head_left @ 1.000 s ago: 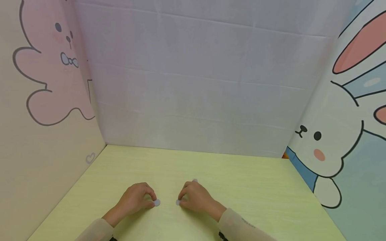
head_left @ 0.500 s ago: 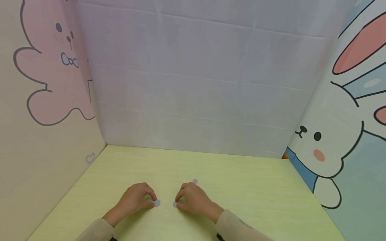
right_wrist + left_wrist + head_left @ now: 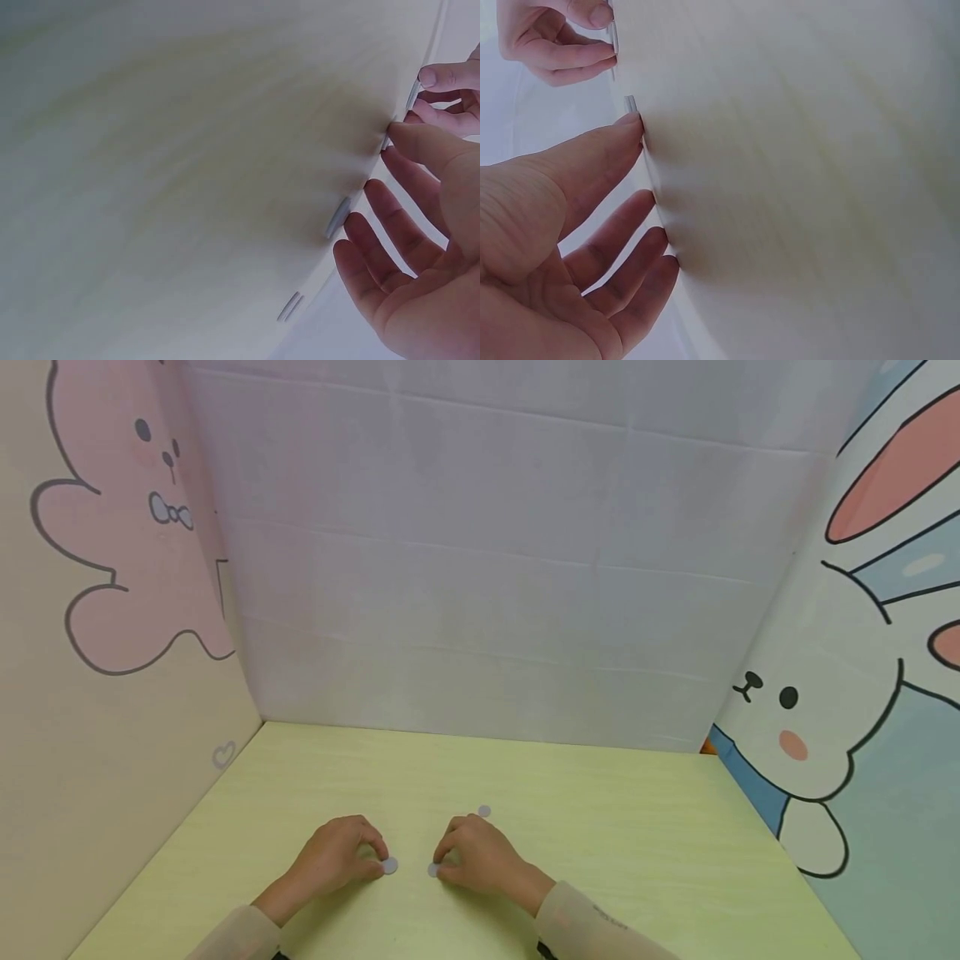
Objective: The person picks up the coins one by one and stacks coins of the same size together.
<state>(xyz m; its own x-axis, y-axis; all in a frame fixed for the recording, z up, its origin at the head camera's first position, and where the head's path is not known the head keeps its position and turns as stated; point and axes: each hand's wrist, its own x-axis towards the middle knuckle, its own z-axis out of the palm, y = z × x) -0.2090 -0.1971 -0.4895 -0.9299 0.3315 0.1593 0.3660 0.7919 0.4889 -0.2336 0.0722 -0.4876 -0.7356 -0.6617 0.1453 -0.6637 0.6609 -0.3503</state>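
Observation:
My left hand rests at the yellow tabletop, its thumb and index finger at the edge of a small flat grey disc. In the left wrist view the thumb tip touches that disc, which lies low on the surface. Opposite, my right hand pinches a second grey disc between thumb and index finger. The right wrist view shows this disc edge-on, mostly covered by the thumb. Another grey disc lies close to the right hand's other fingertips. Markings on the discs cannot be made out.
A further grey disc lies on the table just beyond the right hand. A pale back wall and side panels with a pink cartoon animal and a white rabbit enclose the table.
The right hand has slid its disc slightly left and toward me, uncovering more of the far disc. The left hand and its disc have stayed nearly still.

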